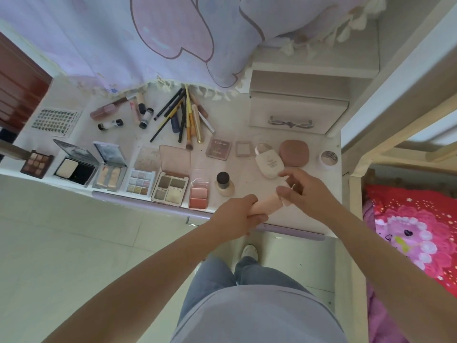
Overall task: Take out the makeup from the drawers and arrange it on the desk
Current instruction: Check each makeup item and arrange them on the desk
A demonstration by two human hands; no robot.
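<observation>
Both hands are clamped on a peach tube (268, 205) held over the counter's (249, 184) front edge: the left hand (238, 216) wraps its base, the right hand (300, 188) pinches its cap end. A loose grip could send it off the edge to the floor. Open room lies at twelve o'clock, between the round-capped foundation bottle (224, 184) and white bottle (268, 160); palettes crowd nine o'clock.

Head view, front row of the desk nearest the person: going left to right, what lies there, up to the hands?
Brown eyeshadow palette → black compact → silver-lidded highlighter palette → pastel palette → four-pan palette → pink blush → black-capped bottle → peach tube, held by left hand and right hand.
</observation>
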